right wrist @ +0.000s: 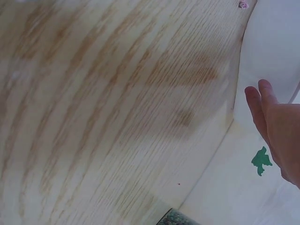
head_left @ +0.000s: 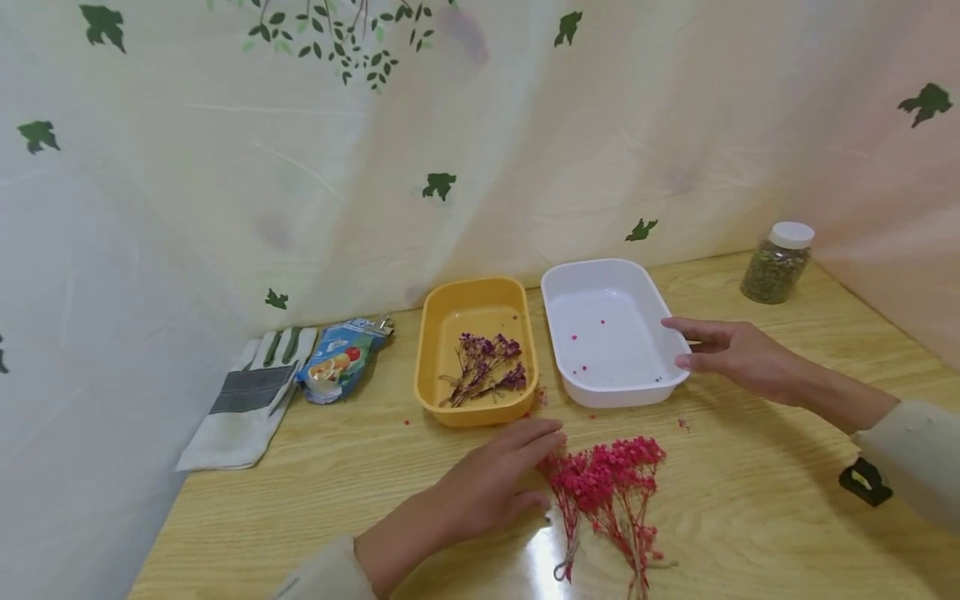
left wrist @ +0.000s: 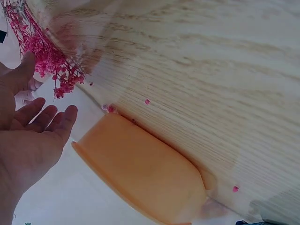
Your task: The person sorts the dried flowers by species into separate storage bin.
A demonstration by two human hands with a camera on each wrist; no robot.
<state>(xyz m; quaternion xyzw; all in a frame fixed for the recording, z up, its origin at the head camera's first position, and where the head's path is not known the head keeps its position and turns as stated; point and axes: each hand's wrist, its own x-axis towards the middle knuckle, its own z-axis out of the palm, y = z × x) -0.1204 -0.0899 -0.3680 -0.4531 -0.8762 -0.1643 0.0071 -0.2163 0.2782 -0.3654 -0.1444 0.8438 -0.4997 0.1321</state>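
Note:
Pink dried flowers (head_left: 603,479) lie in bunches on the table, stems toward the front. My left hand (head_left: 487,475) is beside their left edge with fingers extended and spread; in the left wrist view this hand (left wrist: 35,126) shows nothing in its palm. A white tray (head_left: 618,387) holds a few loose pink bits. At its right rim my right hand (head_left: 742,354) touches with fingertips and thumb; in the right wrist view the fingers (right wrist: 265,101) lie straight along its outer wall. Left of the white tray, a yellow tray (head_left: 474,413) contains purple dried flowers (head_left: 483,367).
White-and-grey gloves (head_left: 243,408) and a blue snack packet (head_left: 341,362) lie at the left. A lidded jar of dried green bits (head_left: 776,265) stands at the back right. A small black object (head_left: 865,482) is near the right sleeve. A leaf-patterned curtain (head_left: 487,150) borders the table.

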